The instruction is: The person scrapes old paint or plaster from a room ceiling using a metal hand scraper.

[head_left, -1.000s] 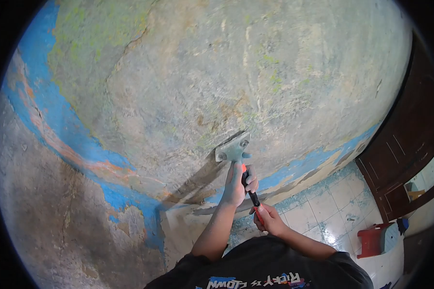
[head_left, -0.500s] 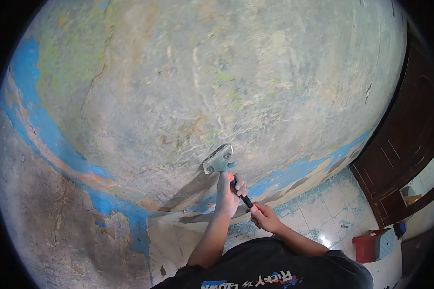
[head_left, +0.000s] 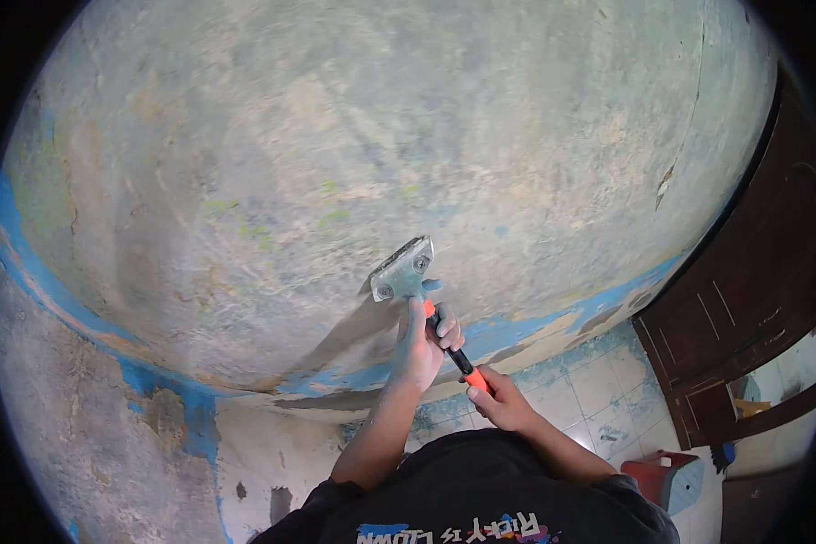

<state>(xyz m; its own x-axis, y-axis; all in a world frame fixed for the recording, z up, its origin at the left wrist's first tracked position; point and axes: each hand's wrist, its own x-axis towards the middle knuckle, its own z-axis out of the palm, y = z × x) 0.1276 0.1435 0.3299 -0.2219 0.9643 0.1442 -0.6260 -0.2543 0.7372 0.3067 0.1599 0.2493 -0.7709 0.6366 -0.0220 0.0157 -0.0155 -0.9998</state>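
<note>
1. Two bare hands grip one long-handled scraper [head_left: 403,271]. The dusty left hand [head_left: 419,349] is closed around the neck below its head; the right hand [head_left: 500,399] is closed on the orange handle end.
2. Writing on the person's black shirt [head_left: 462,480] appears upside down: "RICKY IS", then a partly cut-off word ending "OWN".
3. The scraper's head is at the wall [head_left: 245,136], above its lower edge, the blade appearing to touch the surface. It is flat grey metal with two screws; the handle is orange and black.
4. The wall is rough, mottled grey plaster with green flecks. A peeling blue band [head_left: 517,335] follows its lower edge.
5. Beyond the wall's right edge is a dark brown wooden door [head_left: 725,299].
6. At lower right, a red stool [head_left: 666,479] with a pale top stands on the stained tile floor [head_left: 612,422].
</note>
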